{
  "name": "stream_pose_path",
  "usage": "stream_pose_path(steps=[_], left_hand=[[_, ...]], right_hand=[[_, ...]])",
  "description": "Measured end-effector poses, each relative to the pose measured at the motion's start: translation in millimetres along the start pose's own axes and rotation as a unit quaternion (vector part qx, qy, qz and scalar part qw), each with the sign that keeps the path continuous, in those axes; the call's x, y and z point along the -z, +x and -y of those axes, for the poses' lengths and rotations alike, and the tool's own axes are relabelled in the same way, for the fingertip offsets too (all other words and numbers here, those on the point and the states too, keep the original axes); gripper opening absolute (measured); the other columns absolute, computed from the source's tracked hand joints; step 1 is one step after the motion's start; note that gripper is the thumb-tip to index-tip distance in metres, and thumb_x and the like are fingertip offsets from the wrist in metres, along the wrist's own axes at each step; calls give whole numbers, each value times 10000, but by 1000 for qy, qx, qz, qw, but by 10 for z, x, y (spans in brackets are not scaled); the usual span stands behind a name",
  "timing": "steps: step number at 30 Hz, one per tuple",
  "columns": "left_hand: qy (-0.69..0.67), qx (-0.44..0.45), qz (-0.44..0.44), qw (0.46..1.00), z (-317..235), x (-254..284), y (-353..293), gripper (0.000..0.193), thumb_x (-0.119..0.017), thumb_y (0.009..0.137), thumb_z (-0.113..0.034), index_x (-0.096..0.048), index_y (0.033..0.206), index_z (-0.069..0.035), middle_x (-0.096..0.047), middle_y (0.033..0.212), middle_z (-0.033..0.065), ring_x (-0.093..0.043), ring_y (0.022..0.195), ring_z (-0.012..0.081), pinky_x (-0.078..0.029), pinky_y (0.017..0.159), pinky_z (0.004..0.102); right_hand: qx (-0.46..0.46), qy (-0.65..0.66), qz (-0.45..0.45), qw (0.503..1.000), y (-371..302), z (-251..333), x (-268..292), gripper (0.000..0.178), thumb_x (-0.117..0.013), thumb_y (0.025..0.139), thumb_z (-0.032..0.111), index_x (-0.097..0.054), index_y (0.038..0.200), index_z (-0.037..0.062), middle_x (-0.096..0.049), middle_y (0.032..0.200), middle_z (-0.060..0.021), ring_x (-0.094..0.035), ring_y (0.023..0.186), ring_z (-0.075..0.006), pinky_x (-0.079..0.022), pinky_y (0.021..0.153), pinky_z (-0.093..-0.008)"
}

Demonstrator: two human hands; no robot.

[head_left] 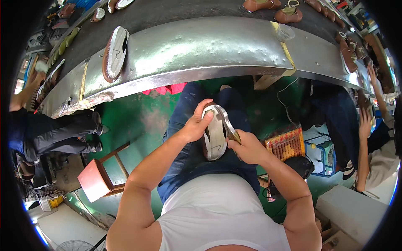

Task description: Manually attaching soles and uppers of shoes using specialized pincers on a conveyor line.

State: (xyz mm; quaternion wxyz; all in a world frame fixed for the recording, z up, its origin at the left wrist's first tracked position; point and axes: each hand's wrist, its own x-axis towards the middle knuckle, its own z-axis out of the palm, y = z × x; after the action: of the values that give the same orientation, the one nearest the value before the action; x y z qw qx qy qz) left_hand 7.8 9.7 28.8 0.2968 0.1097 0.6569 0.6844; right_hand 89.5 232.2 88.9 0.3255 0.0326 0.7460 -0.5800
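A brown shoe (214, 136) lies sole-up on my lap, its pale sole facing me. My left hand (195, 124) grips the shoe's left side, thumb over the toe end. My right hand (247, 147) is shut on a thin metal tool (229, 125) that lies along the sole's right edge, touching it. My legs in blue jeans (184, 150) are under the shoe.
A curved metal bench edge (201, 50) runs ahead with another sole-up shoe (114, 53) on it and several brown shoes (289, 15) on the dark belt behind. A red stool (97, 179) stands at left. Other seated people are at left (54, 134) and right (368, 142). A woven basket (287, 143) sits at right.
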Motion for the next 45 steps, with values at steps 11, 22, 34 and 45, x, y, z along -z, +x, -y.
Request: stream_pose_path(steps=[11,22,34,45], left_hand=[[15,-7,-18,1000,115,110,6,554,-389,1042,-478,-270,1475,-153,-536,1281,49,-466,1224,165,-331,1084,328],[70,-52,3,996,42,-44,-4,469,-469,1047,-314,-317,1462,-156,-529,1255,45,-467,1188,151,-365,1052,314],[-21,0,-67,998,108,-14,41,437,-477,1042,-326,-359,1422,-147,-553,1233,57,-499,1143,148,-415,992,304],[20,-23,-10,999,132,30,44,473,-456,1051,-308,-309,1466,-134,-499,1311,50,-439,1234,163,-315,1094,314]], right_hand=[[-48,2,9,999,-208,136,131,218,-569,945,141,-588,1092,-19,-650,814,-63,-614,613,-103,-498,561,-269],[81,369,-159,912,-77,398,311,210,-614,928,159,-604,1074,8,-641,791,-37,-582,617,-94,-428,491,-222],[-41,81,-20,996,-59,-151,-164,211,-579,942,148,-595,1081,-10,-635,837,-53,-611,685,-102,-502,557,-259],[-52,361,34,930,-67,-81,-91,251,-506,983,154,-547,1150,-29,-645,936,-92,-603,706,-111,-439,471,-213]])
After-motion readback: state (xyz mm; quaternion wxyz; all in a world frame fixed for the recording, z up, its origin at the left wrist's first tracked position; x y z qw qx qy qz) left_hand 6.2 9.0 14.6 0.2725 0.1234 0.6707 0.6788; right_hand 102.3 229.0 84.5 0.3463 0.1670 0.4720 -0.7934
